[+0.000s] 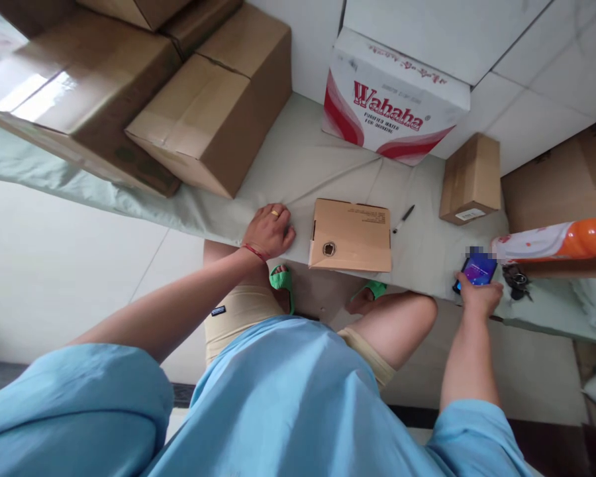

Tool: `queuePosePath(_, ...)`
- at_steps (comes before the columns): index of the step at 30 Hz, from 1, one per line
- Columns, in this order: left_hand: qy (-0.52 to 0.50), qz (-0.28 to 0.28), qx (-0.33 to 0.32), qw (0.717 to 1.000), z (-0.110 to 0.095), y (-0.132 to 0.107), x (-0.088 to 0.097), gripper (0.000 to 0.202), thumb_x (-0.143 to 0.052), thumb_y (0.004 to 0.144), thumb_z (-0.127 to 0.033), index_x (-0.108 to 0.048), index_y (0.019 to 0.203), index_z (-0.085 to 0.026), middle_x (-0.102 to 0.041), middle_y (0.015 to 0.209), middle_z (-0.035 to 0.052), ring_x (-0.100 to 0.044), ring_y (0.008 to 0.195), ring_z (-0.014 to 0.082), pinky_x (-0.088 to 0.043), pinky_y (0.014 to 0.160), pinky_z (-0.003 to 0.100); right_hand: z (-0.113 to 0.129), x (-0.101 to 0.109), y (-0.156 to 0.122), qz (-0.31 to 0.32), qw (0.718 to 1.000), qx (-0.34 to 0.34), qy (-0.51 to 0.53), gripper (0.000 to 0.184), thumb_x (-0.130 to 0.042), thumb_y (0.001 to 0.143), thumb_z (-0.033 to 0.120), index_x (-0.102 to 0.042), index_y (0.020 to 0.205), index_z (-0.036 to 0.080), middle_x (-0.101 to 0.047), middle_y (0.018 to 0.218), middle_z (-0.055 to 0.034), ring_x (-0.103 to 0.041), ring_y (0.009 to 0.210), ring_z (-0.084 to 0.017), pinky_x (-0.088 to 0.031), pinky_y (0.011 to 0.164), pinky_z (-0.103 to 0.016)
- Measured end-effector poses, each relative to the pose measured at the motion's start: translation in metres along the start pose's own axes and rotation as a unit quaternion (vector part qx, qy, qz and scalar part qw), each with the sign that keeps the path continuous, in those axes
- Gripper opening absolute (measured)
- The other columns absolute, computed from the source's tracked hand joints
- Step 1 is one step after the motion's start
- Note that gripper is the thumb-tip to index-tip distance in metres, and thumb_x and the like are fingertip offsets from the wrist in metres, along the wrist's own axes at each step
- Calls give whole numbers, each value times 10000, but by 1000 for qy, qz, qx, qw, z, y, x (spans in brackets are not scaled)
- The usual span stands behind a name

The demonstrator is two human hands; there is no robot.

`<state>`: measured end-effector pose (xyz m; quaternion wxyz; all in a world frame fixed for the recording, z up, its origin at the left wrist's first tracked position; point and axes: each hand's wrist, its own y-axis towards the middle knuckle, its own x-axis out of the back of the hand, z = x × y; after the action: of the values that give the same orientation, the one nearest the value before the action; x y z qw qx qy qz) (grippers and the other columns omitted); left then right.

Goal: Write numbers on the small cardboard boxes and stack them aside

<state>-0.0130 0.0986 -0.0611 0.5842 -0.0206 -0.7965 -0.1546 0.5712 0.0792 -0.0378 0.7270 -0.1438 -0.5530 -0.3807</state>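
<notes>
My left hand (271,230) rests on the pale green cloth with its fingers curled into a loose fist, and nothing shows in it. Just right of it lies a small flat cardboard box (352,232) with a round dark mark on its lid. Far to the right, my right hand (479,295) grips a smartphone (479,266) by its lower edge; the screen is lit blue and purple. A bunch of keys (517,279) lies beside the phone. Between the flat box and the phone is a dark pen (404,218).
Large cardboard boxes (179,126) stand at the left. A white and red Wahaha water carton (392,99) leans near the tiled wall, with a small upright carton (471,179) to its right. An orange and white cylindrical package (561,240) juts in from the right edge.
</notes>
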Motion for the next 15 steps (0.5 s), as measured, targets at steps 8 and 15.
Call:
queuePosePath(8,-3,2,1,1000,1,0,0,324,-496,991,-311,-697,1164,-125,-669,1298,238,-616,1226,399,-511,1080,567,61,16,-59,-65,972,211,78,827,-840,824,514,-528,1489,134,-494,1586,-301,-468,1517,-462,-374,1241,-693)
queuePosePath(15,-10,7,3,1000,-1,-1,2,347,-522,971,-296,-709,1187,-100,-665,1308,262,-601,1240,417,-505,1087,595,138,24,-191,46,797,592,106,949,-793,942,574,-323,1697,243,-458,1650,-233,-419,1565,-415,-358,1285,-685)
